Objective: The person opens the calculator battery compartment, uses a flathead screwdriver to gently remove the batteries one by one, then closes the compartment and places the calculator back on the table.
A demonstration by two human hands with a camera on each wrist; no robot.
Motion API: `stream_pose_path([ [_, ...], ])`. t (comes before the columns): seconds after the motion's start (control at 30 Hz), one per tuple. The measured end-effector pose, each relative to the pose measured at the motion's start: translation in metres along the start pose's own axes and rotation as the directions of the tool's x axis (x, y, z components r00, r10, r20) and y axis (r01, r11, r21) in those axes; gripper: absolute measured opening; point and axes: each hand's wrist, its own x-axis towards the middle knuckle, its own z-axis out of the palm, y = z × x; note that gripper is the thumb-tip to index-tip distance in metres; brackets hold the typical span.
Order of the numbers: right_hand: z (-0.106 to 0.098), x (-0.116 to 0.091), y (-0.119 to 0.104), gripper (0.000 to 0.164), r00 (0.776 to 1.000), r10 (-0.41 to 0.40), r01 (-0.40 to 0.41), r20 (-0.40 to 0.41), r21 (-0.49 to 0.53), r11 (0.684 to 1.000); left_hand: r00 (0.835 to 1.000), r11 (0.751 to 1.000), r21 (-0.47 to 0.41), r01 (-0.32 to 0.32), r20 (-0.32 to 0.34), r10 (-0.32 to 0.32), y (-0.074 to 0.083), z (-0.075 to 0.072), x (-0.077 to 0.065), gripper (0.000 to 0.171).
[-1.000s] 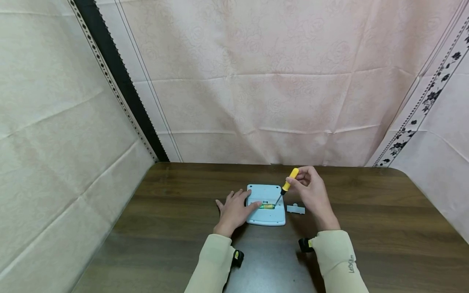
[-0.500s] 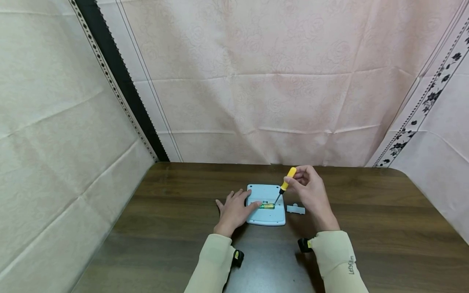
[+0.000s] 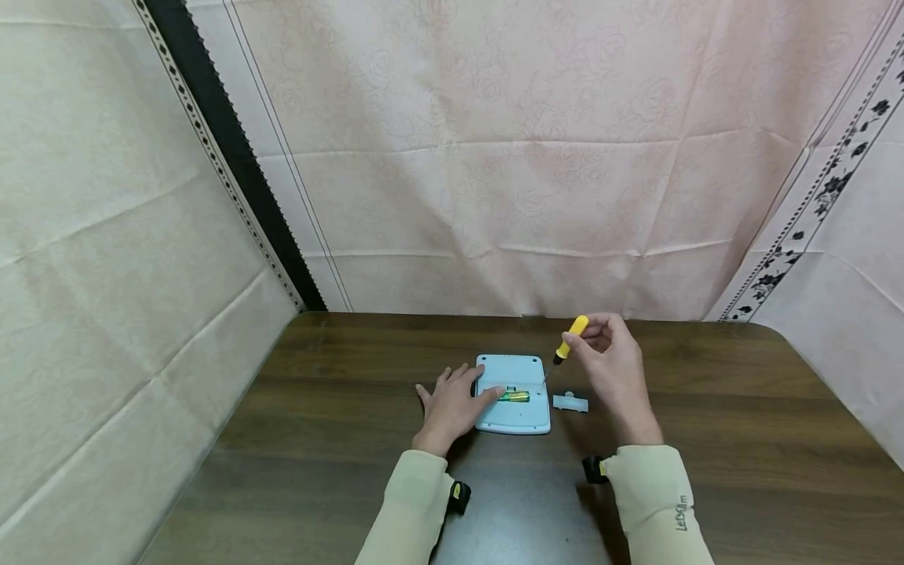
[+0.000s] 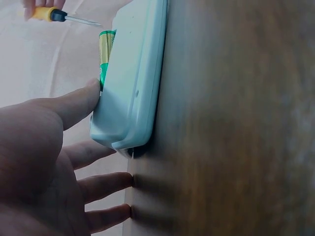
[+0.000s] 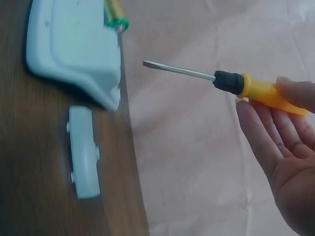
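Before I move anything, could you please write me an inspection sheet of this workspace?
Surface: dark brown wood-grain table.
Job's things: light-blue plastic device, green-and-gold cylindrical battery partly protruding from it; light-blue plastic cover lying apart beside it.
Clutter: nothing seen.
Left hand: touches the device's left side.
Right hand: holds a yellow-handled metal screwdriver, tip apart from the battery.
Cables: nothing seen.
Surroundings: pale patterned fabric behind the table.

Soft light leaves dull glare on the tabletop [image 3: 519, 502], whose grain blurs in the left-wrist view.
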Motion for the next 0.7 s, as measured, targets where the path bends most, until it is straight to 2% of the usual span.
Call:
stream_pose_path([
  [0.2,-0.009,0.003,0.010,0.038,0.998,0.015,-0.020,-0.058,-0.070,0.997,1.000,1.000,-0.002,0.000,-0.001,0.000,0.000,0.001,0.000,0.066],
  [0.47,-0.018,0.006,0.019,0.036,0.988,0.087,-0.094,-0.129,-0.053,0.994,1.000,1.000,0.012,0.002,-0.004,-0.002,-0.001,0.001,0.001,0.067],
  [0.7,-0.025,0.006,0.027,0.037,0.977,0.128,-0.148,-0.173,-0.106,0.983,1.000,1.000,0.005,-0.003,-0.012,0.003,-0.001,0.001,0.001,0.067],
])
